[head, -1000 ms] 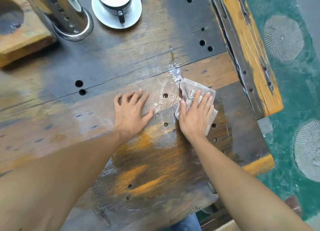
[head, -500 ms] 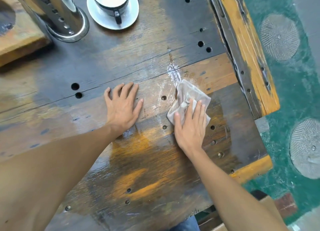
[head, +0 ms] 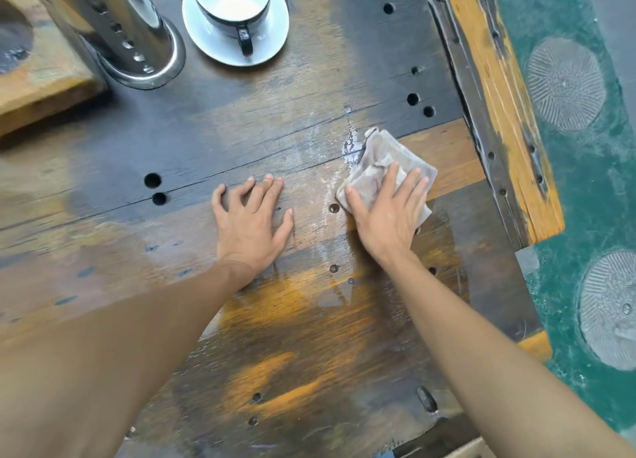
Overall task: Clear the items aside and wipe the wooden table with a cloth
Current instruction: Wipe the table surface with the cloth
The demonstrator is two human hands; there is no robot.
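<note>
A worn wooden table (head: 275,120) with drilled holes fills the view. My right hand (head: 387,213) lies flat with spread fingers on a crumpled grey-beige cloth (head: 378,161), pressing it onto the boards beside a small wet streak (head: 349,141). My left hand (head: 249,216) rests flat on the bare wood just left of it, fingers spread, holding nothing.
At the far edge stand a shiny perforated metal cylinder (head: 117,27), a white cup (head: 230,0) on a white saucer (head: 272,34), and a wooden block (head: 38,79) at the far left. The table's orange-painted right edge (head: 499,113) borders a green floor (head: 585,182).
The right hand and cloth slid down toward me and a little left, then back up and to the right. The left hand stays planted on the wood.
</note>
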